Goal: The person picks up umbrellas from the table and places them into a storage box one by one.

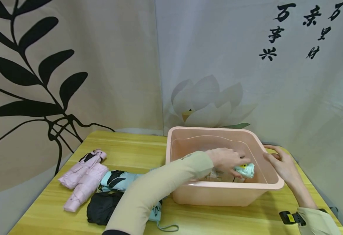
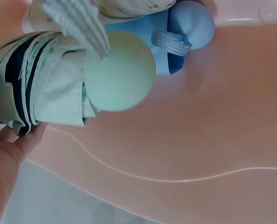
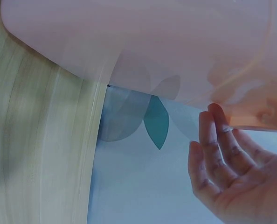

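Observation:
Inside a pink plastic bin, my left hand grips a mint-green folded umbrella. Its round handle and pale wrist strap show close up in the left wrist view, where fingers curl under the folded cloth. A blue umbrella with a round handle lies beside it in the bin, next to a pale patterned one. My right hand holds the bin's right rim, its fingers against the outer wall in the right wrist view.
Left of the bin on the wooden table lie two pink folded umbrellas, a light-blue and black one and a black one. My left sleeve partly covers another blue one with a cord loop. A printed curtain hangs behind.

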`<state>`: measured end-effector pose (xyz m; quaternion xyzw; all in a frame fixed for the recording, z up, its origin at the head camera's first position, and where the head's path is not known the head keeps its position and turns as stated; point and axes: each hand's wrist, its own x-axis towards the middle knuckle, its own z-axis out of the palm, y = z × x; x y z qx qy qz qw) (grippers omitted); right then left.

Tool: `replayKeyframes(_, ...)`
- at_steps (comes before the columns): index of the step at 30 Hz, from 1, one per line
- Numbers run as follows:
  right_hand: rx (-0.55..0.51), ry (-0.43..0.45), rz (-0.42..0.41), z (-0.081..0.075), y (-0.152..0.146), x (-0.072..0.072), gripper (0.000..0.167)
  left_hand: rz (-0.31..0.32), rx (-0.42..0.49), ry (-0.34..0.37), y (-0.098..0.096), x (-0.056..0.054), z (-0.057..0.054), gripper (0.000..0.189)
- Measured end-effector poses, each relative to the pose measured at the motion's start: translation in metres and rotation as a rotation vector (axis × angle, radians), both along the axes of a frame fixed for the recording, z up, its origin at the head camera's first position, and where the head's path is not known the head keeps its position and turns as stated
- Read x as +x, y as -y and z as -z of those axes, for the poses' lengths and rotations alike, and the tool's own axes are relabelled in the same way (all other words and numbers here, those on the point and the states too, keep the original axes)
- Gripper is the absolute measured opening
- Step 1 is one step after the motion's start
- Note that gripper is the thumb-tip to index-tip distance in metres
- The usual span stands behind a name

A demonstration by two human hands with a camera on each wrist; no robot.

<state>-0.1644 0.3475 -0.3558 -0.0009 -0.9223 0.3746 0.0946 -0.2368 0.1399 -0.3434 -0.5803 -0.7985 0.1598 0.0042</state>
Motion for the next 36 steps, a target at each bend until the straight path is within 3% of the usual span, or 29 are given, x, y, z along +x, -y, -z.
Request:
replayKeyframes(7,-0.001,0.008,0.001,0.001,0.0,0.0,0.05,0.067,-0.045,-0.065,-0.002,0.005,0.012,0.061)
replayKeyframes(18,-0.002,-0.009,-0.003,0.0,0.001,0.002,0.049,0.096,-0.018,-0.096,-0.003,0.005,0.014,0.047)
replayKeyframes(28,0.011,-0.015,0.003,-0.001,0.0,0.0,0.048,0.053,0.042,-0.094,0.006,0.006,-0.009,0.03)
replayKeyframes(31,0.015,-0.011,0.004,-0.001,0.001,0.001,0.048,0.025,0.077,-0.074,0.014,0.007,-0.021,0.032)
replayKeyframes(36,0.019,0.0,0.007,-0.001,0.0,0.001,0.049,-0.04,0.186,0.016,0.028,0.01,-0.046,0.04)
